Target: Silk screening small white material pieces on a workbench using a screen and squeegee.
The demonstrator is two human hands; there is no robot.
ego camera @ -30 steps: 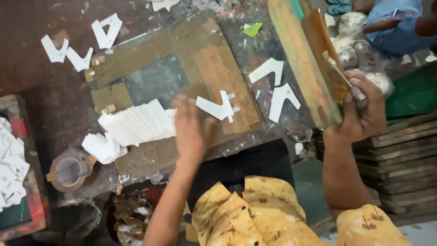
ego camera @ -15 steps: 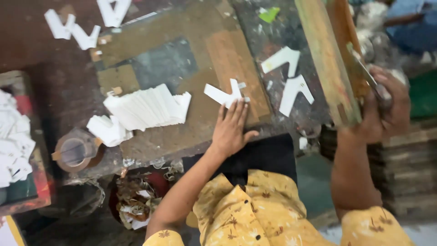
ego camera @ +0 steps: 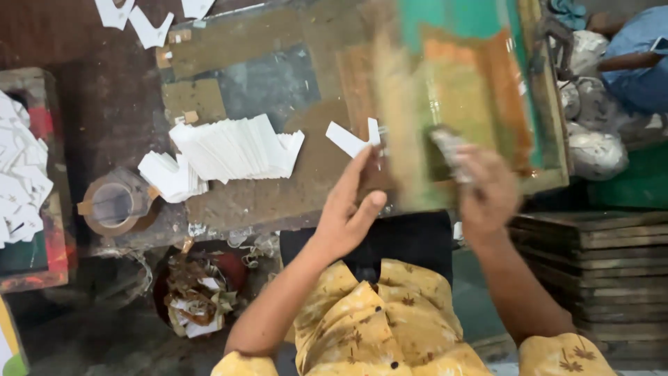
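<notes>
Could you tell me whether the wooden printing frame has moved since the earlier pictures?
Yes. The printing frame, tilted up at the right before, has swung down leftward over the work board, with the right hand on it.

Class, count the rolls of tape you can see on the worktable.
1. The tape roll lies flat at the table's left edge, beside the small white card pile. Others may be hidden under the blurred frame.
</notes>
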